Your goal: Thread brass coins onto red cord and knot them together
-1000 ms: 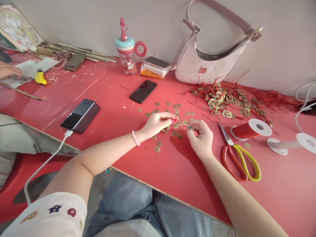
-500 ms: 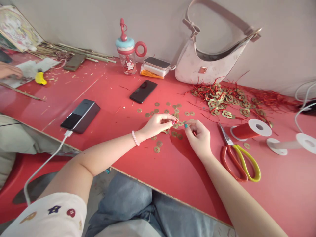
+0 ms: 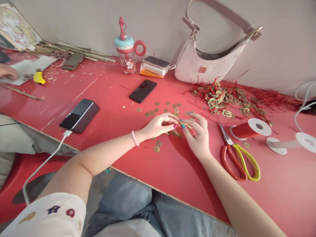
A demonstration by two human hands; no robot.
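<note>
Over the scattered brass coins (image 3: 158, 143), my left hand (image 3: 158, 126) pinches a short piece of red cord (image 3: 179, 124) between thumb and fingertips. My right hand (image 3: 197, 133) meets it there, thumb and index finger closed at the same cord while the other fingers spread above the coins. Fingers partly cover the cord, and whether a coin is strung on it is too small to tell. To the right of my right hand lie scissors (image 3: 238, 161) with one red and one yellow handle, blades parted slightly.
A pile of coins tied with red cord (image 3: 227, 100) lies before a pale handbag (image 3: 209, 67). Red (image 3: 247, 129) and pale (image 3: 287, 144) spools sit right. Behind are a phone (image 3: 143, 91) and a cup (image 3: 127, 61); a charging device (image 3: 80, 116) stands left. Another person's hand (image 3: 7, 71) is far left.
My right hand has moved slightly left, bringing its thumb and index finger up to my left fingertips. Its other fingers have uncurled. My left hand has barely shifted.
</note>
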